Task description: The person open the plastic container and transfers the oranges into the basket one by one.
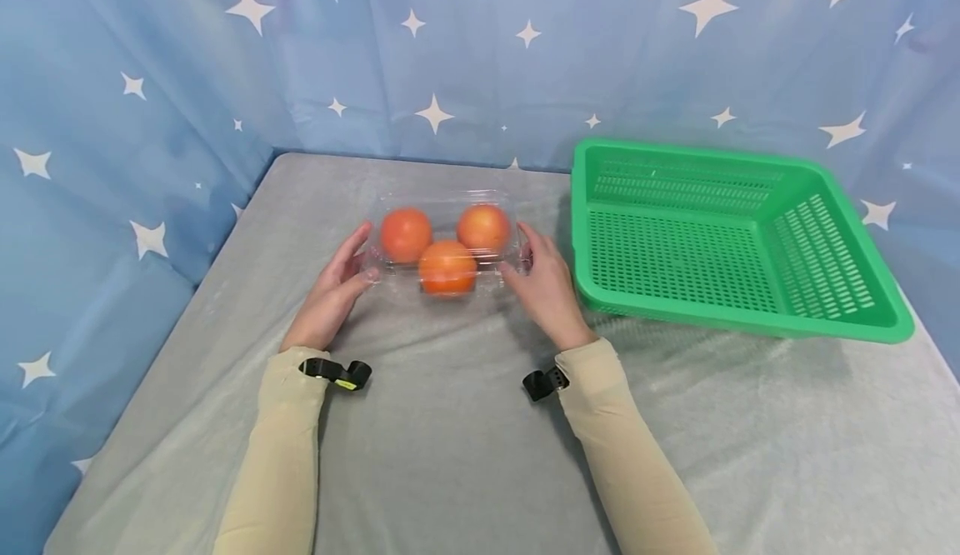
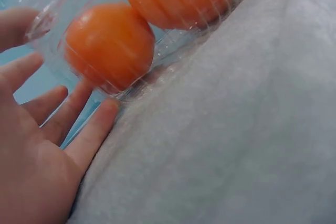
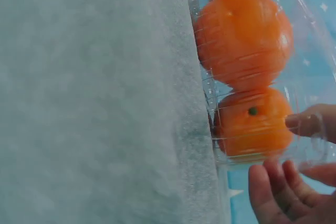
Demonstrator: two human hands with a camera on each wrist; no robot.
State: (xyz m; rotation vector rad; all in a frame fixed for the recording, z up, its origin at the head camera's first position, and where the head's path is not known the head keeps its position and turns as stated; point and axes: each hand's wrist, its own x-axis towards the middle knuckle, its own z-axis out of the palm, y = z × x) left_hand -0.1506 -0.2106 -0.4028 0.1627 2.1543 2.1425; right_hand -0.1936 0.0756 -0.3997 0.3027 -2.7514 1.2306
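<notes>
A clear plastic container (image 1: 401, 274) with three oranges in it rests on the grey cloth, between both hands. Two oranges (image 1: 406, 235) (image 1: 483, 228) lie at the back and one orange (image 1: 447, 268) at the front. My left hand (image 1: 330, 292) holds the container's left end, thumb at the front corner and fingers along the side. At the opposite end, my right hand (image 1: 551, 288) grips the container with thumb and fingers. A green stem mark shows on an orange (image 3: 252, 129) in the right wrist view. Whether the lid is fastened cannot be seen.
To the right of the container stands a green plastic basket (image 1: 738, 318) with slotted walls. The table (image 1: 450, 438) is covered in grey cloth. Behind it and on the left hangs a blue curtain (image 1: 480, 63) with white stars.
</notes>
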